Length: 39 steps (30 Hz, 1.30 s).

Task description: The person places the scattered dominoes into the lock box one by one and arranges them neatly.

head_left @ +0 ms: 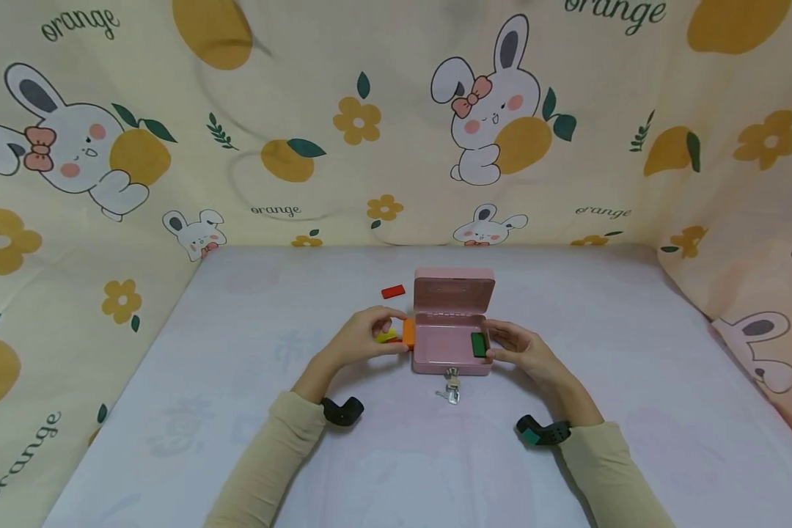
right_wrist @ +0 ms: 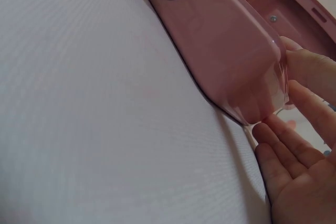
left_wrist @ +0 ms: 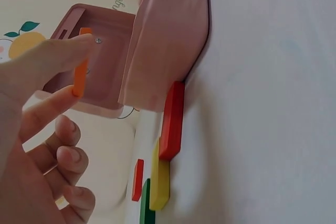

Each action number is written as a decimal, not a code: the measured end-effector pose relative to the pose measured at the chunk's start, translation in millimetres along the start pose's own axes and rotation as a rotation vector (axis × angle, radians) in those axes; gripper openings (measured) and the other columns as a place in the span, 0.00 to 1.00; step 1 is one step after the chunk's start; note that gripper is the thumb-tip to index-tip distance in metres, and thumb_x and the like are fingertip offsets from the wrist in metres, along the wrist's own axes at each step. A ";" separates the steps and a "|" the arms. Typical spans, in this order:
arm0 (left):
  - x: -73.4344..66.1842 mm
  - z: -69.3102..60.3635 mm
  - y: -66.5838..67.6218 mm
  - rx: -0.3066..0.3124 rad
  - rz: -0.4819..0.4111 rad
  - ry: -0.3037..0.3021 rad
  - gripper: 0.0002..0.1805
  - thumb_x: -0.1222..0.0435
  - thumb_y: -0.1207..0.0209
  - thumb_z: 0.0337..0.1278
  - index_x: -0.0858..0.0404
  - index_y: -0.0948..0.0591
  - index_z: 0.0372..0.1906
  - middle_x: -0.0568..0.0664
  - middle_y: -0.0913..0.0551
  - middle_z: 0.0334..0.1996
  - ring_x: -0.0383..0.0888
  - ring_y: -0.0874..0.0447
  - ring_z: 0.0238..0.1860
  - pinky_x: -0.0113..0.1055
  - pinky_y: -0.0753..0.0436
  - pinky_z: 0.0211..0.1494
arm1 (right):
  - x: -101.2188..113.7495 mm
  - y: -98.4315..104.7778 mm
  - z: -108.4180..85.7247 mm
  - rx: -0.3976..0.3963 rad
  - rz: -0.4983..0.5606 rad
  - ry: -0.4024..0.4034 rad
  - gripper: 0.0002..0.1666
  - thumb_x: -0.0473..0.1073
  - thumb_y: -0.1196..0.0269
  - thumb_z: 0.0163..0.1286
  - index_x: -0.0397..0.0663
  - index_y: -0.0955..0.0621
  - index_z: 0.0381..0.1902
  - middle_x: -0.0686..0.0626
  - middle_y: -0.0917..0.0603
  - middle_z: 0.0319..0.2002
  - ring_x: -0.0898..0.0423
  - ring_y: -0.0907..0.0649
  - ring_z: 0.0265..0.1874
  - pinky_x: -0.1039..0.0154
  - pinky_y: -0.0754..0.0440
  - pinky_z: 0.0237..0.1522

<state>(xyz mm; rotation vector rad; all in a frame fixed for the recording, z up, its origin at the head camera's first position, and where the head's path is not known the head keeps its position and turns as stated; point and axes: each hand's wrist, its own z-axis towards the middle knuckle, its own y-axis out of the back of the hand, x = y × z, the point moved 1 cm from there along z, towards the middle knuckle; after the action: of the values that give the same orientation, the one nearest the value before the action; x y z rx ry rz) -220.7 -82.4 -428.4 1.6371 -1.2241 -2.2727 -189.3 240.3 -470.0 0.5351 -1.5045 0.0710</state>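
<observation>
A pink metal cash box (head_left: 445,353) stands on the table, its lid (head_left: 454,292) raised. At its left wall my left hand (head_left: 363,336) pinches an orange block (head_left: 408,334) between thumb and index finger. My right hand (head_left: 524,348) holds the box's right side, thumb and index finger at the rim; in the right wrist view the other fingers (right_wrist: 278,150) are by the outer wall. Inside the box, beside this hand, is a dark green block (head_left: 478,345). Below the left hand a red block (left_wrist: 172,121) and a yellow block (left_wrist: 160,182) lie on the table.
Another red block (head_left: 392,292) lies behind the left hand, left of the lid. A second green block (left_wrist: 147,205) shows in the left wrist view. Keys (head_left: 450,396) hang from the box's front lock (head_left: 452,373). A printed cloth (head_left: 396,176) stands behind the table.
</observation>
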 end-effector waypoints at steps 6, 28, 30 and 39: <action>-1.8 3.6 -5.0 -0.020 0.002 -0.046 0.26 0.59 0.29 0.48 0.58 0.20 0.55 0.55 0.28 0.27 0.45 0.32 0.31 0.26 0.36 0.34 | 0.8 -0.1 -0.7 -0.002 0.016 -0.010 0.37 0.40 0.38 0.67 0.36 0.37 0.70 0.32 0.38 0.72 0.33 0.42 0.72 0.83 0.34 0.61; -19.1 14.6 -17.3 0.001 -0.032 -0.057 0.27 0.59 0.29 0.48 0.61 0.22 0.56 0.63 0.26 0.31 0.51 0.29 0.34 0.25 0.36 0.33 | -0.3 0.8 -0.9 0.006 0.027 -0.020 0.37 0.41 0.38 0.67 0.36 0.37 0.70 0.33 0.40 0.72 0.35 0.41 0.73 0.70 0.34 0.68; -20.0 15.5 -18.4 0.009 -0.028 -0.058 0.27 0.59 0.29 0.49 0.61 0.22 0.56 0.63 0.27 0.31 0.53 0.28 0.35 0.25 0.36 0.33 | 0.3 0.5 -0.9 0.002 0.020 -0.021 0.37 0.41 0.38 0.68 0.36 0.37 0.70 0.33 0.39 0.72 0.35 0.41 0.73 0.59 0.36 0.71; -23.8 19.3 -25.2 0.025 -0.014 -0.070 0.28 0.58 0.30 0.49 0.61 0.22 0.57 0.61 0.24 0.34 0.52 0.28 0.36 0.25 0.35 0.34 | 0.5 -0.3 -1.1 0.000 0.010 -0.018 0.36 0.40 0.38 0.67 0.36 0.37 0.70 0.33 0.38 0.72 0.34 0.40 0.72 0.68 0.34 0.69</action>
<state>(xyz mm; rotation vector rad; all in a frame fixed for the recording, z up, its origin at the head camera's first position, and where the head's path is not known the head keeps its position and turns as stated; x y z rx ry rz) -217.4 -43.1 -424.3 1.5921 -1.2657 -2.3505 -188.1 240.4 -469.5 0.5300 -1.5244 0.0740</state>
